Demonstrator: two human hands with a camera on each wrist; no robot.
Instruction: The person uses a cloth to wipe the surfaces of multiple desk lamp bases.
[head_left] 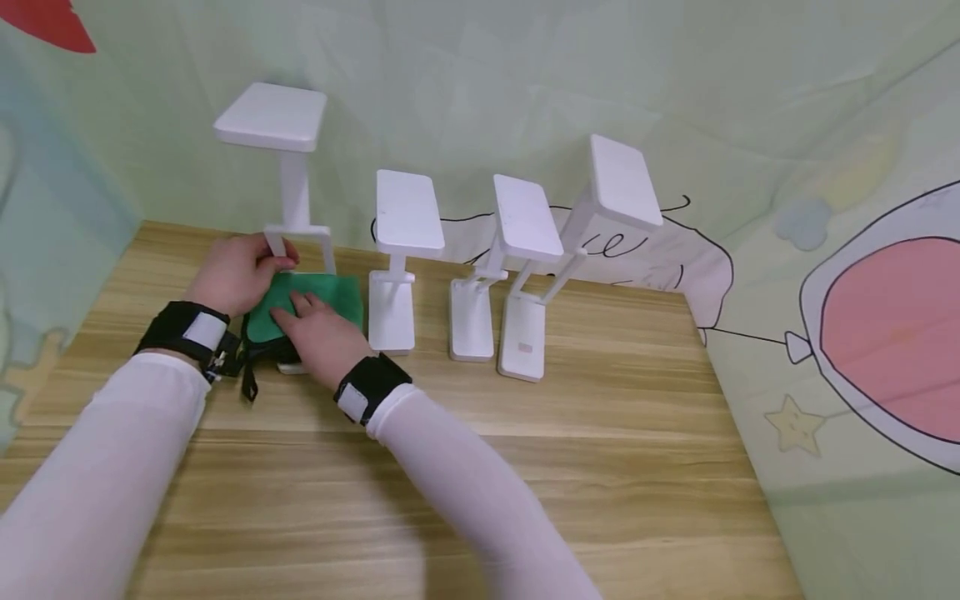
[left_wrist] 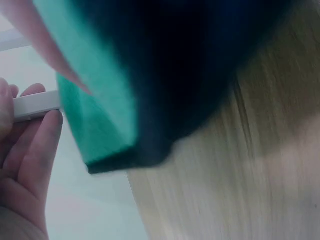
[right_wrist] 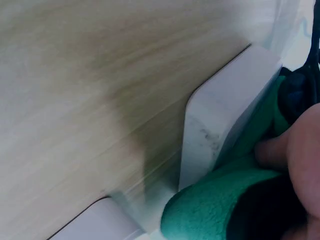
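Observation:
A white desk lamp stands at the far left of the row, its head raised. My left hand grips the lower part of its arm; the left wrist view shows fingers and thumb around the white bar. Over the lamp's base lies a green cloth with a black edge and a small loop. My right hand holds this cloth against the base, fingertips on its green side. In the right wrist view the bunched cloth meets the white base, which bears greyish marks.
Three more white desk lamps stand to the right: one close by, another in the middle, and one raised higher. All are on a wood-grain table against a printed fabric backdrop.

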